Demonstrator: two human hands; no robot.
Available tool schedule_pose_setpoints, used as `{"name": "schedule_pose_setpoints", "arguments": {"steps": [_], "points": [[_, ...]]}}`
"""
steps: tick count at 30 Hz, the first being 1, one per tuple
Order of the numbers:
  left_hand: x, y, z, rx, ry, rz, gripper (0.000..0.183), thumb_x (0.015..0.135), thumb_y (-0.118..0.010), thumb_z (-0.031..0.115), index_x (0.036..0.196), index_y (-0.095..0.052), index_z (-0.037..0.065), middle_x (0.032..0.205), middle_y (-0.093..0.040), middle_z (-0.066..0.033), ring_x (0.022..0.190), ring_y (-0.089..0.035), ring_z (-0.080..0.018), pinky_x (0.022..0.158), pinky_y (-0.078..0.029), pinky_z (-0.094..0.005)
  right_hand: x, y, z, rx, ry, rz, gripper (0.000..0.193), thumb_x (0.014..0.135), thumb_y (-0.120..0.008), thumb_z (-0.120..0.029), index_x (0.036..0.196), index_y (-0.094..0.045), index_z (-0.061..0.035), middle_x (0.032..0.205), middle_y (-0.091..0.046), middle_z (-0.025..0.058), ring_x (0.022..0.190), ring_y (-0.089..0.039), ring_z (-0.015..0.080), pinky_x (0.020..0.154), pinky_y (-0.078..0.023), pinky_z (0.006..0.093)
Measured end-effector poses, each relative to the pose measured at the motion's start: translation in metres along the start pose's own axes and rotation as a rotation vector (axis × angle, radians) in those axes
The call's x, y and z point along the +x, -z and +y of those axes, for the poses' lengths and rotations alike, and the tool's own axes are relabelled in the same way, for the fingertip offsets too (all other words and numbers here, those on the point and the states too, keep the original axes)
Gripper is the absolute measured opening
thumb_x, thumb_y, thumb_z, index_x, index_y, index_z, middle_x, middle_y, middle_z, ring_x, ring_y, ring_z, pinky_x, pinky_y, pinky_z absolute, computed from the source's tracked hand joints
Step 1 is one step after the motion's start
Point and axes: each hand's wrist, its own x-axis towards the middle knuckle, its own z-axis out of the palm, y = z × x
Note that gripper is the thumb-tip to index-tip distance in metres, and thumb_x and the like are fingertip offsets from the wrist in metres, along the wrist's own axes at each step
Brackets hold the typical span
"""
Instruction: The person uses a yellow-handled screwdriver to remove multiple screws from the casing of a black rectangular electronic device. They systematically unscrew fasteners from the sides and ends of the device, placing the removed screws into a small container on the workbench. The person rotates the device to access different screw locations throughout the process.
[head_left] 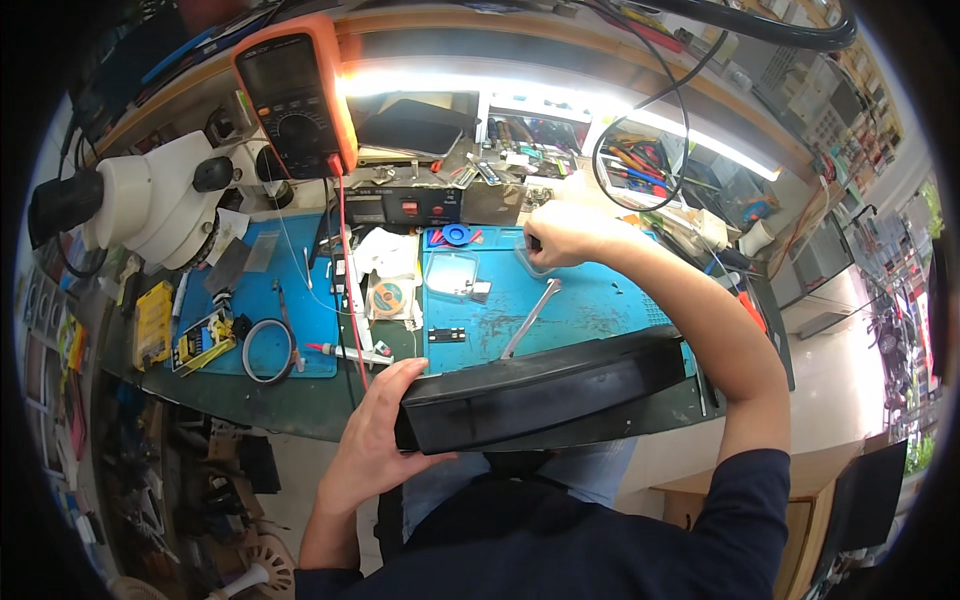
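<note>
A long black box-shaped casing (550,390) lies along the near edge of the bench, its glossy side toward me. My left hand (385,425) grips its left end, thumb underneath and fingers over the top. A flat ribbon cable (531,318) runs up from behind the casing onto the blue work mat (590,310). My right hand (563,236) reaches across the mat, fingers curled closed, over a small clear plastic container (530,264). A bit of something dark shows at the fingers; what they hold is hidden. Left of it sits a clear lidded box (452,274).
An orange multimeter (296,100) with a red lead hangs at upper left, beside a white microscope (150,200). A magnifier ring (269,350), a syringe (350,353) and a yellow case (153,325) lie left. Hand tools (640,165) fill a back tray. A black cable loop (597,150) hangs overhead.
</note>
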Motion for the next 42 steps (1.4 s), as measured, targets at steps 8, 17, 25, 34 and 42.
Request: {"name": "schedule_pose_setpoints", "arguments": {"steps": [8, 17, 25, 34, 42], "points": [[0.001, 0.000, 0.001, -0.015, 0.007, -0.004, 0.111, 0.060, -0.100, 0.020, 0.153, -0.041, 0.006, 0.149, -0.051, -0.0167, 0.139, -0.051, -0.0386, 0.115, -0.044, -0.0477, 0.000, 0.004, -0.005, -0.005, -0.079, -0.157, 0.015, 0.078, -0.076, -0.023, 0.087, -0.076, -0.0106, 0.083, -0.076, 0.0101, 0.083, -0.072, 0.0308, 0.076, -0.055, 0.0432], [0.001, 0.000, 0.001, -0.018, 0.012, 0.007, 0.111, 0.060, -0.100, 0.020, 0.152, -0.041, 0.006, 0.148, -0.053, -0.0174, 0.137, -0.052, -0.0385, 0.113, -0.046, -0.0474, -0.008, 0.013, 0.003, -0.068, -0.043, -0.008, 0.016, 0.080, -0.080, -0.029, 0.091, -0.079, -0.0183, 0.085, -0.077, 0.0035, 0.086, -0.073, 0.0258, 0.085, -0.050, 0.0402], [0.001, 0.000, 0.000, 0.000, 0.000, 0.000, 0.111, 0.059, -0.100, 0.020, 0.152, -0.041, 0.006, 0.149, -0.052, -0.0164, 0.137, -0.052, -0.0385, 0.113, -0.046, -0.0478, -0.011, 0.018, -0.010, 0.013, -0.016, -0.082, 0.020, 0.080, -0.080, -0.030, 0.094, -0.078, -0.0158, 0.085, -0.077, 0.0033, 0.086, -0.074, 0.0248, 0.080, -0.053, 0.0395], [0.002, 0.001, 0.000, -0.006, -0.003, -0.011, 0.112, 0.059, -0.100, 0.020, 0.152, -0.040, 0.006, 0.148, -0.052, -0.0161, 0.137, -0.052, -0.0386, 0.114, -0.046, -0.0480, -0.003, 0.000, -0.005, 0.191, -0.098, -0.066, 0.018, 0.081, -0.077, -0.026, 0.093, -0.077, -0.0125, 0.085, -0.077, 0.0084, 0.082, -0.074, 0.0276, 0.076, -0.056, 0.0405], [0.001, 0.000, 0.000, -0.009, -0.001, -0.001, 0.112, 0.059, -0.100, 0.019, 0.153, -0.040, 0.006, 0.148, -0.052, -0.0175, 0.137, -0.052, -0.0396, 0.113, -0.046, -0.0481, 0.007, -0.015, -0.001, 0.220, -0.107, 0.004, 0.017, 0.081, -0.075, -0.025, 0.091, -0.076, -0.0106, 0.085, -0.077, 0.0123, 0.083, -0.074, 0.0308, 0.077, -0.057, 0.0416]]}}
